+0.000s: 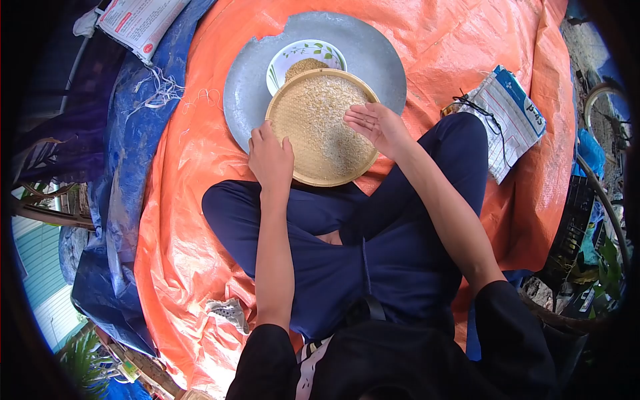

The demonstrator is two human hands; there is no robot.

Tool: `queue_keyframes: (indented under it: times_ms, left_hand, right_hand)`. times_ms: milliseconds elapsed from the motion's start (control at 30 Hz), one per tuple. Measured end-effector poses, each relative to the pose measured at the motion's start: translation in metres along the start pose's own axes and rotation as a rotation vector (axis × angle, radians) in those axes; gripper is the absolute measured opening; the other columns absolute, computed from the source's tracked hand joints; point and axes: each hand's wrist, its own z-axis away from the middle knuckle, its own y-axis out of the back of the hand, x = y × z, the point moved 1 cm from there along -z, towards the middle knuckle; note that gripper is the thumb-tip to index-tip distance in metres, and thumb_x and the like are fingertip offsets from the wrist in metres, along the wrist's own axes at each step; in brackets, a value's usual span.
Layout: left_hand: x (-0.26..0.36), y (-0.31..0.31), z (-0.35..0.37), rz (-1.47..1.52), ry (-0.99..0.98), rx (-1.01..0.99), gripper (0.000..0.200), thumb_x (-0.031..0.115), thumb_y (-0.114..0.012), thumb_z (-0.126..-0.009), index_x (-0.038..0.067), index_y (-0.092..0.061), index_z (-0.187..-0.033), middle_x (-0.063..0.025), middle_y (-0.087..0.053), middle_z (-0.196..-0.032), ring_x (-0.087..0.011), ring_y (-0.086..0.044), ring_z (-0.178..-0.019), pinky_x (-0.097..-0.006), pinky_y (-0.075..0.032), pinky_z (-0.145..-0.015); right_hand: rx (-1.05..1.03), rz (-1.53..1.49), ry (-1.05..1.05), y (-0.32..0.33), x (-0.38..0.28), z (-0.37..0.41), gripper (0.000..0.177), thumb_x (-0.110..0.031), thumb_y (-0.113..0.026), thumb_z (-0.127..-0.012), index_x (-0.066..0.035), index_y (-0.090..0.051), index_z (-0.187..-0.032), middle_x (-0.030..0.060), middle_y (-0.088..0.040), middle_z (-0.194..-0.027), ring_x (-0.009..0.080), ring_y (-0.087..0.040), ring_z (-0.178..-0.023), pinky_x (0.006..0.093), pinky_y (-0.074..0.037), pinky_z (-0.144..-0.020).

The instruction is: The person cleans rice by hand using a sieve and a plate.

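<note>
A round woven winnowing basket (301, 148) sits over my lap, its far edge overlapping a white bowl with green leaf patterns (276, 73). Pale grain (327, 100) is spread thinly across the weave. At the basket's left rim, my left hand (271, 159) grips the edge, fingers on the rim and thumb toward the inside. My right hand (383, 130) is held at the right side of the basket, fingers stretched out over the grain and nothing visible in them. Brownish grain (306, 67) lies heaped in the bowl, partly hidden by the basket.
Beneath the bowl is a wide round metal tray (377, 53) with a broken-looking edge. An orange tarp (193, 267) covers the ground, bordered on the left by a blue tarp (127, 180). A printed sack (503, 120) lies by my right knee; another sack (140, 23) is at upper left.
</note>
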Motion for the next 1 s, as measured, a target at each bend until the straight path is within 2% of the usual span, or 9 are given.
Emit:
queue_keyframes:
  times_ms: [33, 133, 233, 267, 433, 667, 833, 1000]
  left_hand:
    - [0.001, -0.003, -0.003, 0.087, -0.062, 0.011, 0.031, 0.015, -0.069, -0.086, 0.004, -0.060, -0.114, -0.0132, -0.066, -0.086, -0.0349, -0.066, -0.084, -0.0415, -0.054, -0.078]
    - [0.004, -0.023, -0.002, 0.357, -0.086, -0.254, 0.016, 0.013, -0.070, -0.086, 0.004, -0.068, -0.099, -0.0097, -0.067, -0.087, -0.0281, -0.067, -0.080, -0.0394, -0.052, -0.072]
    - [0.010, -0.034, 0.004, 0.350, -0.152, -0.305, 0.011, 0.015, -0.072, -0.085, 0.005, -0.070, -0.089, -0.0088, -0.067, -0.087, -0.0262, -0.067, -0.077, -0.0376, -0.052, -0.070]
    - [0.010, -0.037, 0.004, 0.349, -0.135, -0.328, 0.012, 0.017, -0.073, -0.085, 0.006, -0.071, -0.090, -0.0089, -0.067, -0.087, -0.0272, -0.067, -0.079, -0.0379, -0.051, -0.070]
    - [0.016, -0.033, 0.006, 0.267, -0.179, -0.298, 0.009, 0.016, -0.071, -0.085, 0.007, -0.071, -0.089, -0.0092, -0.063, -0.087, -0.0279, -0.065, -0.083, -0.0404, -0.052, -0.072]
    - [0.023, -0.038, 0.005, 0.084, -0.371, -0.213, 0.006, 0.013, -0.069, -0.080, 0.006, -0.068, -0.081, -0.0096, -0.062, -0.082, -0.0283, -0.065, -0.078, -0.0405, -0.053, -0.072]
    - [0.021, -0.044, 0.006, 0.071, -0.346, -0.230, 0.007, 0.010, -0.066, -0.075, 0.004, -0.065, -0.076, -0.0122, -0.062, -0.080, -0.0300, -0.064, -0.077, -0.0416, -0.053, -0.070]
    - [0.021, -0.046, 0.007, 0.065, -0.376, -0.221, 0.009, 0.011, -0.067, -0.074, 0.003, -0.064, -0.074, -0.0133, -0.062, -0.079, -0.0313, -0.064, -0.077, -0.0419, -0.053, -0.070]
  right_hand:
    - [0.002, -0.003, -0.003, 0.002, 0.000, 0.000, 0.040, -0.016, -0.042, -0.100, 0.017, -0.050, -0.121, 0.0267, -0.060, -0.119, 0.0321, -0.064, -0.111, 0.0390, -0.053, -0.100]
    - [0.003, 0.005, -0.005, 0.004, -0.001, -0.002, 0.039, -0.016, -0.042, -0.100, 0.016, -0.051, -0.120, 0.0262, -0.061, -0.117, 0.0322, -0.064, -0.110, 0.0391, -0.053, -0.100]
    - [-0.018, 0.023, -0.018, 0.004, 0.002, -0.003, 0.039, -0.017, -0.041, -0.100, 0.015, -0.051, -0.121, 0.0253, -0.062, -0.116, 0.0319, -0.064, -0.110, 0.0389, -0.052, -0.101]
    - [-0.019, 0.031, -0.032, 0.004, 0.003, -0.003, 0.039, -0.017, -0.041, -0.100, 0.015, -0.051, -0.121, 0.0249, -0.062, -0.117, 0.0316, -0.064, -0.111, 0.0388, -0.052, -0.101]
    - [-0.048, 0.067, -0.075, 0.004, 0.006, -0.004, 0.042, -0.018, -0.044, -0.100, 0.015, -0.050, -0.125, 0.0247, -0.062, -0.122, 0.0308, -0.064, -0.114, 0.0372, -0.051, -0.104]
    - [-0.033, 0.076, -0.091, 0.003, 0.010, -0.005, 0.037, -0.019, -0.043, -0.101, 0.013, -0.053, -0.119, 0.0218, -0.065, -0.114, 0.0294, -0.066, -0.109, 0.0381, -0.054, -0.098]
    - [-0.044, 0.102, -0.112, 0.002, 0.011, -0.005, 0.038, -0.019, -0.042, -0.102, 0.013, -0.054, -0.119, 0.0231, -0.064, -0.115, 0.0302, -0.066, -0.109, 0.0382, -0.053, -0.099]
    - [-0.121, 0.173, -0.186, 0.001, 0.010, -0.003, 0.050, -0.027, -0.035, -0.105, 0.013, -0.051, -0.129, 0.0243, -0.062, -0.125, 0.0305, -0.062, -0.117, 0.0381, -0.049, -0.105]
